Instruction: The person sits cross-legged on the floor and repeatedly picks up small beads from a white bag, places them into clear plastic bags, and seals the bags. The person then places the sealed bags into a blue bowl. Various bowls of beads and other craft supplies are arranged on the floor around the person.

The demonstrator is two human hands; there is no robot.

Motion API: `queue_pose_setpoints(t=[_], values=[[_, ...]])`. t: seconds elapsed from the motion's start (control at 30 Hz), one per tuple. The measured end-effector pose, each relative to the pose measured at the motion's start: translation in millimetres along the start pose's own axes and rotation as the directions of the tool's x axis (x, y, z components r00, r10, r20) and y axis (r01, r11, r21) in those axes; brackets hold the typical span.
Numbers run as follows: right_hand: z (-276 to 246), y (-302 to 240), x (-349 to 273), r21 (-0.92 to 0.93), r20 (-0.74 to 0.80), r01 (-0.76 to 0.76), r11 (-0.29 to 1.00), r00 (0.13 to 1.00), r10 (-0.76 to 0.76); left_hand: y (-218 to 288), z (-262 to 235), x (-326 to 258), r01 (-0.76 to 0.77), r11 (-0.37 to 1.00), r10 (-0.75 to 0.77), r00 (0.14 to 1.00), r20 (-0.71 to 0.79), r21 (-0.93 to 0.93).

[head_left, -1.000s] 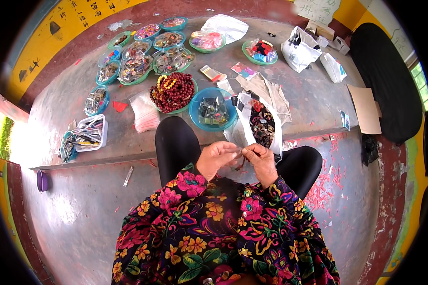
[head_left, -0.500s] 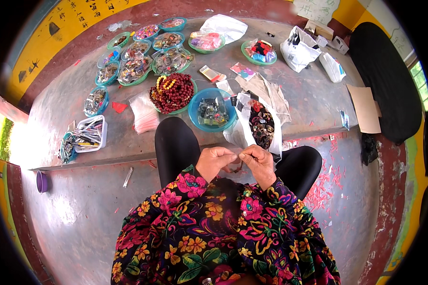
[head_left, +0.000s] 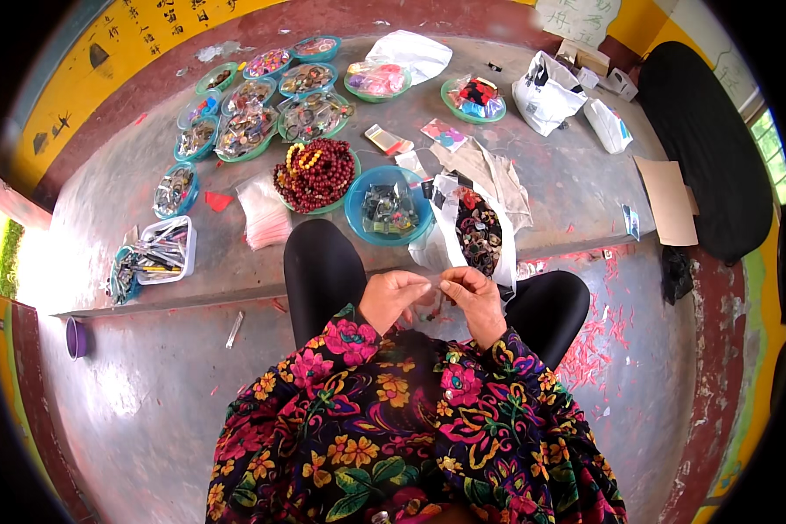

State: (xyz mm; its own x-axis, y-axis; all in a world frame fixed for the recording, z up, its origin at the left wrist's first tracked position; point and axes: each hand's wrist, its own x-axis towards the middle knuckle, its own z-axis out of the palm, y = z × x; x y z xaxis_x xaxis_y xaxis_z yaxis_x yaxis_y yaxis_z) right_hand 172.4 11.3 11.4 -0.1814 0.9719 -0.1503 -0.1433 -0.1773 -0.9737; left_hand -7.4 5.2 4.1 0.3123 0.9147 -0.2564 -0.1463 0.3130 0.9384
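Note:
My left hand (head_left: 391, 299) and my right hand (head_left: 474, 299) meet above my lap, thumb and forefinger pinched on each. Whatever they grip is too thin and small to name; a faint see-through, reddish bit shows just under the fingertips. Right beyond my right hand, a white plastic bag (head_left: 448, 229) stands with its mouth wide, full of dark and reddish small pieces. A blue basin (head_left: 358, 225) of clear-wrapped small items sits past my left hand. Beside it is a green basin heaped with dark red bead strings (head_left: 316, 179).
A stack of clear plastic bags (head_left: 262, 212) lies left of the beads. Several basins of packaged trinkets (head_left: 246, 131) stand farther back. At the left edge is a white tray of pens or similar sticks (head_left: 186, 272). Cardboard (head_left: 665, 201) lies at the right; red scraps (head_left: 589, 345) litter the floor.
The fingertips of my two hands have moved slightly apart, leaving a small gap. Both stay pinched over my lap. The view has shifted very slightly; the surroundings look the same.

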Motion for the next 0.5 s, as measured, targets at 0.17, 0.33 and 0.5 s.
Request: queue_pose_setpoints(t=[0.17, 0.33, 0.5], values=[[-5.4, 5.9, 1.9, 0.018, 0.070, 0.021, 1.000, 0.997, -0.022, -7.3, -3.8, 2.6, 0.007, 0.999, -0.008, 1.000, 0.018, 0.049], [-6.5, 8.0, 3.1, -0.059, 0.130, 0.041, 0.997, 0.991, -0.034, -10.1, 1.5, 1.6, -0.040, 0.996, 0.045, 0.998, -0.053, 0.081], [-6.9, 11.1, 3.2, -0.083, 0.139, 0.057, 0.995, 0.989, -0.045, -4.2, 2.6, -1.1, -0.033, 0.978, 0.047, 0.997, -0.064, 0.206]])
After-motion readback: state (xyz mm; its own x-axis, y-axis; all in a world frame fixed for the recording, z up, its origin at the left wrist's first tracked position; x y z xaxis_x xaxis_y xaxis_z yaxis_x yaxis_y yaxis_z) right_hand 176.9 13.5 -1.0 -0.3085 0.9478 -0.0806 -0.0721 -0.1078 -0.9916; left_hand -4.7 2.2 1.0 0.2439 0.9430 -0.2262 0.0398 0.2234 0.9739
